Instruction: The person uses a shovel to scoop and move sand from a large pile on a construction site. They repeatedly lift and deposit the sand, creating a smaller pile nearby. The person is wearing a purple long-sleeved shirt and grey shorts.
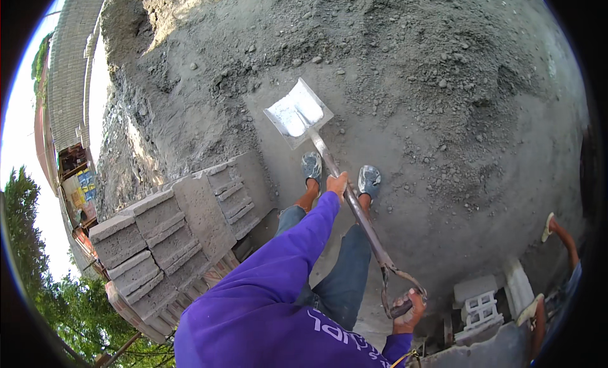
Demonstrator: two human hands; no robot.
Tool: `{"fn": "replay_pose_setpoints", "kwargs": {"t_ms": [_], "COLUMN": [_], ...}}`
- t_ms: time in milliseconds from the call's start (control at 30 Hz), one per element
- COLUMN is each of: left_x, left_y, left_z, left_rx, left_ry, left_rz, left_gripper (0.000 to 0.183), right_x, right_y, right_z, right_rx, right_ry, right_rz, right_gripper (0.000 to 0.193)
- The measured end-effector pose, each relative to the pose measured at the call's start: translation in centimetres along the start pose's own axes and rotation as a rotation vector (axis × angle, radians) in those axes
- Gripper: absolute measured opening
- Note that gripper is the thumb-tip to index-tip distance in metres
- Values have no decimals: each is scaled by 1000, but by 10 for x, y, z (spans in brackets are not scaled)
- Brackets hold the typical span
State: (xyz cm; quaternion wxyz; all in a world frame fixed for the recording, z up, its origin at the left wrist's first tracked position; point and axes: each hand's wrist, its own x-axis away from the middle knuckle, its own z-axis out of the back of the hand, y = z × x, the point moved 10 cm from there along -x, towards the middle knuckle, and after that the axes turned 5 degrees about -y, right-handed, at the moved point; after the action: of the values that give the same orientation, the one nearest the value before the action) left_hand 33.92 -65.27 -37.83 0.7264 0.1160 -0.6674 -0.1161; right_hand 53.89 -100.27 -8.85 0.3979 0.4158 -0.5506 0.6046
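A shovel (364, 217) with a long brown shaft slants across the middle of the view. Its flat metal blade (295, 115) is bright and bare, pointing away from me over the grey ground. My left hand (337, 185) is wrapped round the shaft a short way below the blade. At the near end, my right hand (408, 310) grips the D-shaped handle. Beyond the blade lies a broad heap of grey sand and gravel (405, 64). My feet in grey shoes (369, 180) stand either side of the shaft.
Stacked concrete blocks (161, 232) rise close on my left. At lower right are a hollow block mould or block (481, 310) and a low grey slab (518, 284). Another person's leg (563, 238) and sandals show at the right edge. A block wall (71, 83) stands far left.
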Motion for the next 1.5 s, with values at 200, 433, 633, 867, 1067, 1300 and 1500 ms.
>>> {"fn": "replay_pose_setpoints", "kwargs": {"t_ms": [200,433,633,867,1067,1300,1500], "left_x": [21,68,73,-128,-128,-171,-184], "left_y": [0,27,46,212,220,280,269], "left_z": [9,17,1,-10,38,-19,-29], "left_rx": [169,287,278,322,203,378,106], "left_ry": [-144,-192,-139,-102,-52,-144,-328], "left_rz": [134,196,286,41,4,-20,134], "left_gripper": [18,14,14,10,12,16,68], "right_x": [1,38,48,-121,-81,-124,-196], "right_y": [77,70,42,66,110,25,18], "right_z": [-173,-224,-249,-447,-441,-525,-478], "right_rx": [-55,-151,-56,-9,-113,80,238], "right_ry": [-374,-315,-306,-551,-462,-504,-338], "right_rz": [-191,-210,-209,-183,-181,-18,98], "right_gripper": [12,13,8,18,14,17,15]}}
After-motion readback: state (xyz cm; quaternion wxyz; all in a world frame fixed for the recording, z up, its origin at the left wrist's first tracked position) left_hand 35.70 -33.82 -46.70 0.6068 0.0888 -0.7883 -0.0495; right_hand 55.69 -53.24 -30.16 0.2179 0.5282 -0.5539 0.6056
